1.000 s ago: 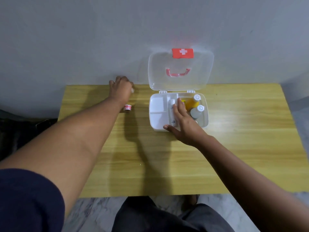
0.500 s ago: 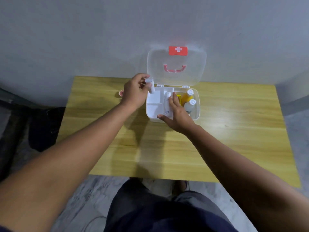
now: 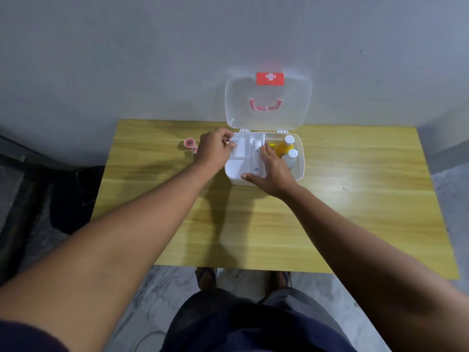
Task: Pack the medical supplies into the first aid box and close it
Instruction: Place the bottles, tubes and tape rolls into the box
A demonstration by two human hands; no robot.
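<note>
The white first aid box [image 3: 300, 171] stands on the wooden table [image 3: 355, 212], its clear lid [image 3: 269, 118] with a red cross label and red handle upright against the wall. Inside are a white tube [image 3: 255, 153], an orange bottle [image 3: 285, 146] and a pale bottle [image 3: 291, 157]. My left hand [image 3: 215, 149] pinches a small white item [image 3: 234, 143] over the box's far left compartment. My right hand [image 3: 272, 174] rests on the box's front, fingers straight beside the tube. A red and white tape roll [image 3: 189, 143] lies on the table left of my left hand.
A small red and white item [image 3: 195, 149] sits by the tape roll. The grey wall runs just behind the table. A dark bag [image 3: 73, 196] lies on the floor at the left. My legs and feet show below the table's near edge.
My left hand has carried the small white item from the table's far left to the box and lowered it toward the far left compartment. My right hand stayed on the box.
</note>
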